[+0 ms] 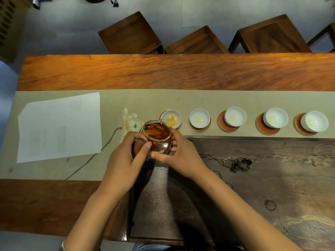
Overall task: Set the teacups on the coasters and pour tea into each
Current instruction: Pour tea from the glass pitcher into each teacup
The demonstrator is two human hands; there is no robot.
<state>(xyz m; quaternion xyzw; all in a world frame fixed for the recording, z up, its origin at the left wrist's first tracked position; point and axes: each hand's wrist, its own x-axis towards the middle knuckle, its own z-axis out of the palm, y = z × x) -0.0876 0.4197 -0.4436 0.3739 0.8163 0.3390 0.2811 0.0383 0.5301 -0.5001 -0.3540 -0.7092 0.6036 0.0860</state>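
Several white teacups stand in a row on round brown coasters along the beige runner. The leftmost teacup (pixel 171 118) holds amber tea, and a thin stream runs into it from the spout of a glass pitcher (pixel 157 137) of dark amber tea. My left hand (pixel 126 156) grips the pitcher's left side and wooden handle. My right hand (pixel 178 153) cups its right side. The second teacup (pixel 199 118), third teacup (pixel 235 116), fourth teacup (pixel 275 117) and rightmost teacup (pixel 315 121) each show only a faint yellow trace at the bottom. A coaster (pixel 261 126) peeks from under the fourth.
White paper sheets (pixel 59 126) lie on the runner at the left. A dark carved wooden tea tray (pixel 262 171) fills the near right of the table. Behind the table's far edge stand several wooden stools (pixel 130 34).
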